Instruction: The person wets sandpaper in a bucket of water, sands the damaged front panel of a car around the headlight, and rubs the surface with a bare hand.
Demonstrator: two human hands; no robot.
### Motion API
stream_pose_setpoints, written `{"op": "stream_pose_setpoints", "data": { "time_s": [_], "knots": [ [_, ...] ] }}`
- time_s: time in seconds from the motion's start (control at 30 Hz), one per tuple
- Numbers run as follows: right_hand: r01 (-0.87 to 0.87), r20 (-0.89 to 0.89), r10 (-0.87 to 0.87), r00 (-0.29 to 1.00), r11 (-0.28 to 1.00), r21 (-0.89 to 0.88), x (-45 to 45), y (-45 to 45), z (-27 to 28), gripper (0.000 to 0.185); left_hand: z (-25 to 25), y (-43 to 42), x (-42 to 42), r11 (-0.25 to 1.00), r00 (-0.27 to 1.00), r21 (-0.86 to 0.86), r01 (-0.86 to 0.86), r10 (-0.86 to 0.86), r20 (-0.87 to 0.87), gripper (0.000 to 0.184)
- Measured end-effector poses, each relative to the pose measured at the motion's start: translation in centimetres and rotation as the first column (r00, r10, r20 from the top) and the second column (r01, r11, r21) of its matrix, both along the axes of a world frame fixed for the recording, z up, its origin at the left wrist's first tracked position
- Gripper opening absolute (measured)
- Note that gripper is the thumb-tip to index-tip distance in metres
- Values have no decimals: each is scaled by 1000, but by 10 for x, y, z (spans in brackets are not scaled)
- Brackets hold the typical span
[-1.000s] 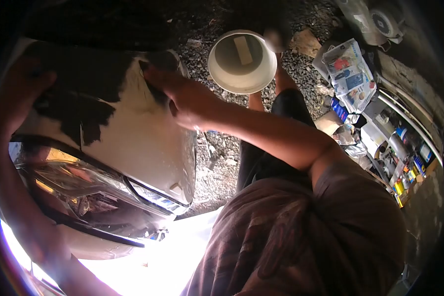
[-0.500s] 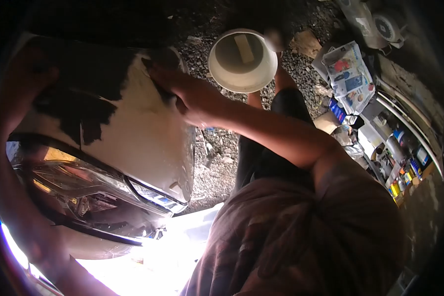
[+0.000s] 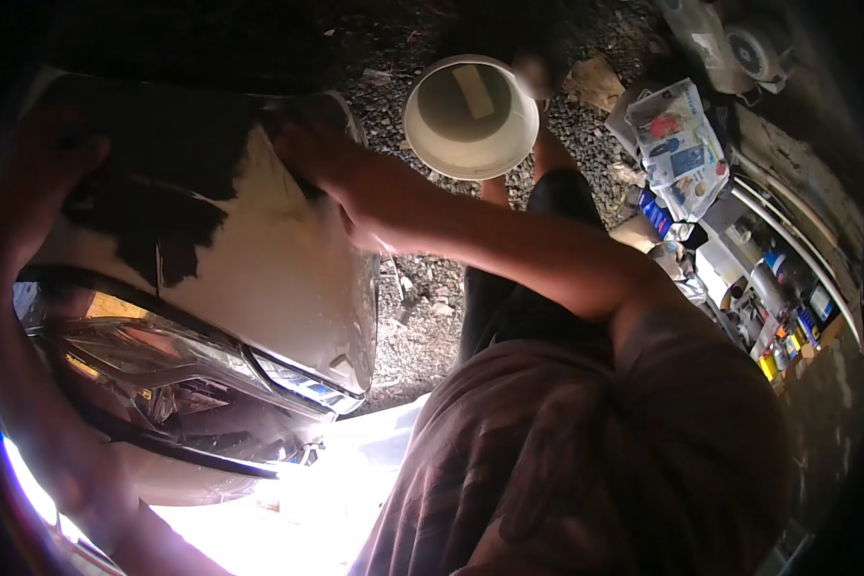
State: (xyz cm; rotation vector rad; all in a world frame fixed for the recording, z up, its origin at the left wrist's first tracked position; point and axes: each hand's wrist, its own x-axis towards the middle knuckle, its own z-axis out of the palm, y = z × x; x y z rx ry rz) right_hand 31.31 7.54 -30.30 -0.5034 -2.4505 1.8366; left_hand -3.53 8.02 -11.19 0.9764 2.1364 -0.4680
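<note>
A pale car body panel fills the left side, its upper part covered by a dark area with jagged edges. My right hand presses on this panel near its outer edge, fingers bent down in deep shade. Something dark shows along its underside, but I cannot make out what it holds. At the far left, my left hand rests on or over the panel with the thumb sticking out; its other fingers are lost in darkness. Below the panel is a clear lamp unit.
A white bucket stands on gravel beyond my right arm, liquid and a pale rectangular piece inside. To the right lie a newspaper, a blue box and cluttered cans and bottles. Glare whitens the bottom left.
My right hand has shifted slightly up and left over the panel, and its fingers have gone deeper into shade. The left hand stays in nearly the same place.
</note>
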Motion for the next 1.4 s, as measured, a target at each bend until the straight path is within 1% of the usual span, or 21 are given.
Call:
{"op": "stream_pose_setpoints", "data": {
  "time_s": [0.07,0.17,0.27,0.37,0.43,0.47,0.5,0.57,0.6,0.67,0.77,0.8,0.87,0.93,1.0,1.07,1.1,1.17,1.23,1.37,1.4],
  "knots": [
    [-14,-35,17,999,996,89,1,-2,-10,80,-1,-5,-4,999,1000,37,-1,2,-28,43],
    [20,26,-20,999,1000,-19,-22,14,-3,85,-2,-6,-5,998,1000,58,15,-15,-13,45],
    [-19,137,41,990,988,-155,-28,24,-8,80,2,-2,3,995,999,97,5,-8,32,42],
    [41,137,-8,990,969,-243,8,-8,-17,77,-5,-7,-15,960,971,148,239,-234,-50,47],
    [54,79,-49,996,996,-72,8,-12,-9,74,0,0,-8,992,992,-50,116,-119,-50,43],
    [19,214,20,977,984,-179,-2,-4,-14,76,1,0,-6,990,995,-117,76,-83,-57,41],
    [26,216,13,976,984,-178,-10,4,-22,76,-3,-9,-7,995,993,24,95,-93,-70,41],
    [6,120,29,992,960,-280,-20,17,-39,77,-5,-14,-18,979,990,164,124,-111,-84,41],
    [12,118,22,993,959,-282,-11,12,-42,77,-5,-15,-27,982,988,128,139,-127,-91,42],
    [8,-52,-10,999,1000,-30,18,-6,-44,79,-5,-13,-29,985,985,85,152,-145,-89,43],
    [-23,2,23,1000,995,-94,7,-6,-58,80,-1,-12,-25,996,995,-33,83,-84,-46,44],
    [-16,4,16,1000,995,-103,0,-5,-64,80,-5,-21,-33,989,990,64,129,-125,-67,44],
    [28,-128,-42,991,994,-106,-23,6,-82,84,-4,-19,-28,969,981,167,182,-166,-102,45],
    [59,-183,-80,980,991,-119,-16,4,-84,86,-1,-12,-10,977,977,136,162,-139,-164,45],
    [-11,-185,20,983,999,46,16,-3,-74,87,2,-12,-13,991,985,82,104,-92,-146,45],
    [-26,-159,33,987,999,42,6,-4,-82,88,5,-18,-18,999,992,26,47,-43,-116,45],
    [-31,-128,37,991,999,44,-1,-2,-88,89,6,-17,-18,995,984,9,101,-98,-149,44],
    [-55,-140,4,990,931,-361,-27,18,-103,98,7,-11,-19,988,968,8,157,-153,-198,44],
    [-63,-309,98,946,991,121,-29,19,-114,102,9,-8,-21,947,922,-19,321,-317,-222,44],
    [-87,-379,123,917,990,109,-9,14,-121,104,14,-11,-30,916,872,-48,399,-395,-288,42],
    [-75,-387,119,914,989,127,-18,16,-121,104,15,-6,-22,939,902,-79,334,-343,-261,40]
  ]
}}
